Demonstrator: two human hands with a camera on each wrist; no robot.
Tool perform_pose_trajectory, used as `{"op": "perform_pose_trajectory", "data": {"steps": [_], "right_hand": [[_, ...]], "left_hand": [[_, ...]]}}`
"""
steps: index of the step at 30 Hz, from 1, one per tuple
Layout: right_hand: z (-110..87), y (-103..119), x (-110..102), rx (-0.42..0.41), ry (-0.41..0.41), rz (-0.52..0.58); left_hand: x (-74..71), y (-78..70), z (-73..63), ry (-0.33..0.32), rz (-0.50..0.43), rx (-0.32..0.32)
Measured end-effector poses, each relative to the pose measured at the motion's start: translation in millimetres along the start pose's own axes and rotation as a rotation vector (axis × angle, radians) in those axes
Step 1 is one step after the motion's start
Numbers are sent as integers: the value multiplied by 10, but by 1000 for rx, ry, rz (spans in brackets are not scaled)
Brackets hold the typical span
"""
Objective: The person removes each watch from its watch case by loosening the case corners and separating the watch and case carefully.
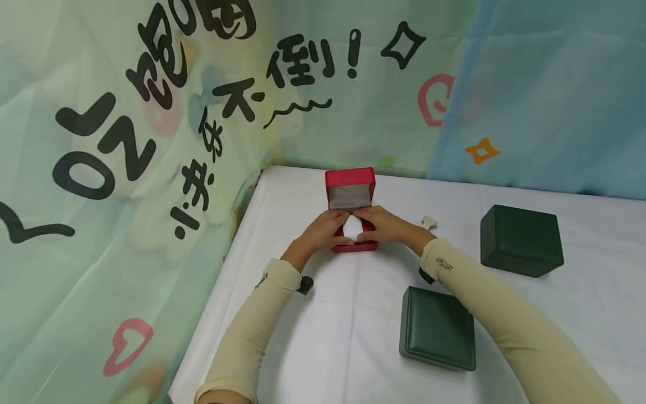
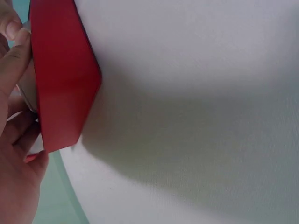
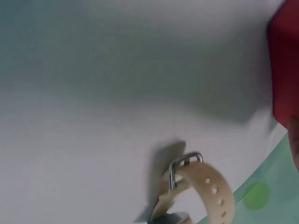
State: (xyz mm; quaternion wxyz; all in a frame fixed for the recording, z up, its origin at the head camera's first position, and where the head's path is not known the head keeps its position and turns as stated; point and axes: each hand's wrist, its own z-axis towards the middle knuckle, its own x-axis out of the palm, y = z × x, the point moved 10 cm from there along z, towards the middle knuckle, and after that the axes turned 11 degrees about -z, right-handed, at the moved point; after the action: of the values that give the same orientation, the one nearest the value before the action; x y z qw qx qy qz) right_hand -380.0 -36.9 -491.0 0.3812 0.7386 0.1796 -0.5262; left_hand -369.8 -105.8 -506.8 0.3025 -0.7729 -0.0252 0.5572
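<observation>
A red watch box [image 1: 355, 248] stands on the white table with its lid [image 1: 350, 178] raised at the back. Inside it is a white cushion [image 1: 352, 228], partly covered by fingers. From the left, my left hand [image 1: 323, 230] pinches the cushion, thumb at the near side and fingers at the far side. My right hand [image 1: 386, 226] does likewise from the right. In the left wrist view, the red box [image 2: 65, 79] hides part of the grip. Only a fingertip [image 3: 294, 137] of the right hand shows in the right wrist view, beside the red box [image 3: 286, 65].
Behind my right wrist lies a watch with a beige strap [image 3: 212, 186] and metal buckle. A dark green box [image 1: 439, 331] sits under my right forearm, another green box [image 1: 522, 241] farther right. A printed cloth [image 1: 373, 129] hangs behind and left of the table.
</observation>
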Motion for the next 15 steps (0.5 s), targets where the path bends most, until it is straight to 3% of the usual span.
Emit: {"op": "perform_pose_trajectory", "data": {"steps": [3, 7, 15], "right_hand": [[1, 4, -17, -1, -33, -23], [2, -2, -13, 58, -55, -49], [-3, -5, -24, 108, -78, -59]], "left_hand": [[-9, -4, 15, -6, 3, -4], [-7, -8, 26, -23, 0, -6], [-34, 10, 70, -66, -47, -75]]}}
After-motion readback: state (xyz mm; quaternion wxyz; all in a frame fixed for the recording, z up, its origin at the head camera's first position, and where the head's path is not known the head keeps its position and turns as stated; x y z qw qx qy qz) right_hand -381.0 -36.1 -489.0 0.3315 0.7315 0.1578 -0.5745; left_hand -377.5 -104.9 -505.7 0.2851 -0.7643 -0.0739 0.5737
